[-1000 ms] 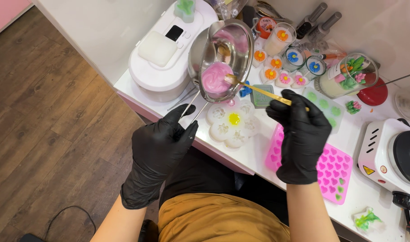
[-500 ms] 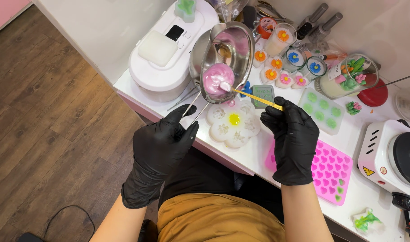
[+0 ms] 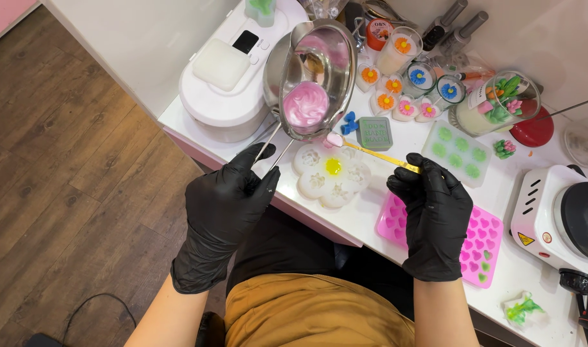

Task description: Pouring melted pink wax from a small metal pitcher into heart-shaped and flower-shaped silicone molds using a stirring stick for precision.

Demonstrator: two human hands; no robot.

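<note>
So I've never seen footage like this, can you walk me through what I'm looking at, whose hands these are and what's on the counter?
This is a single picture from a camera worn on a person's head, looking down at their own two hands in black gloves. There is no machine doing the work.

The left hand grips the wire handle of a small metal pot, tilted, with pink liquid inside. The right hand holds a thin yellow stick with a pink-coated tip, poised over a white flower-shaped mould that has a yellow centre.

On the white counter there is also a pink heart mould, a clear mould with green shapes, small jars topped with coloured flowers, a white appliance on the left and a small hotplate on the right.
</note>
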